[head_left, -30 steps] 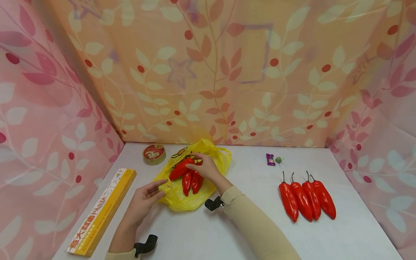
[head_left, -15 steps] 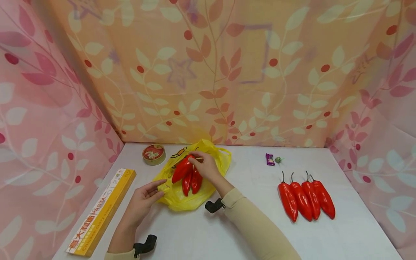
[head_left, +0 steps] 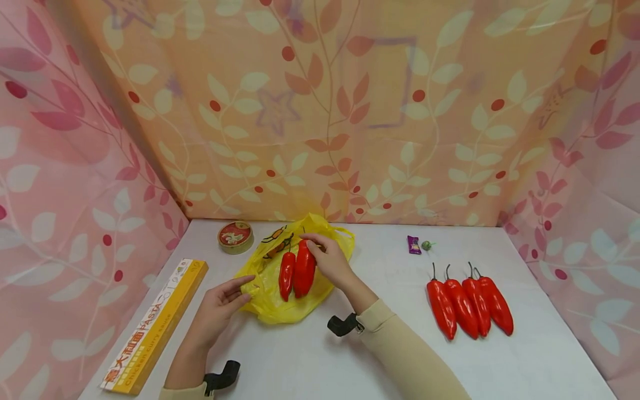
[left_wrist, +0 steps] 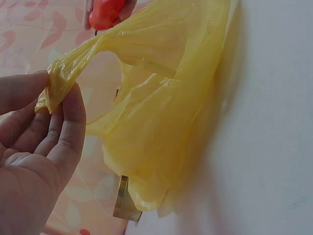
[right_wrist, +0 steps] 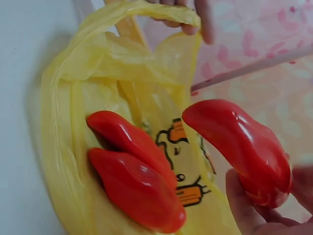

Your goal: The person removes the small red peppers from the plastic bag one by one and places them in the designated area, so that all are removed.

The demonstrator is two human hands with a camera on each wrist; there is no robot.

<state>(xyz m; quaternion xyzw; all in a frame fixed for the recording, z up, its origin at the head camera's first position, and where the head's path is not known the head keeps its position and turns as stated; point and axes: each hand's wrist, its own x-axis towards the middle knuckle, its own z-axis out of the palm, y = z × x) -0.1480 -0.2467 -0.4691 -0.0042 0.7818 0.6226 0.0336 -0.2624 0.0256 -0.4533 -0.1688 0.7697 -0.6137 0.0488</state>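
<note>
My left hand point(head_left: 220, 305) pinches the edge of a yellow plastic bag point(head_left: 280, 315) between thumb and fingers; the left wrist view shows the gathered plastic point(left_wrist: 63, 81). My right hand point(head_left: 332, 262) holds a glossy red chili pepper point(right_wrist: 239, 142) by its stem end above the bag. Two more red peppers lie inside the bag, one point(right_wrist: 129, 139) beside the other point(right_wrist: 137, 191). In the head view the held pepper covers most of one of them. Printed figures show on the bag's inner side in the right wrist view.
Several red peppers point(head_left: 469, 308) lie in a row at the right. Behind them are a purple wrapped candy point(head_left: 414, 245) and a small green round item point(head_left: 426, 245). A round tin point(head_left: 235, 238) stands behind the bag; a pasta box point(head_left: 155, 328) lies left. Patterned cloth walls surround the table.
My right hand has drawn the pepper up off the others and rightward, turning it more upright. One of the peppers beneath now shows separately. The left hand has stayed at the bag's edge.
</note>
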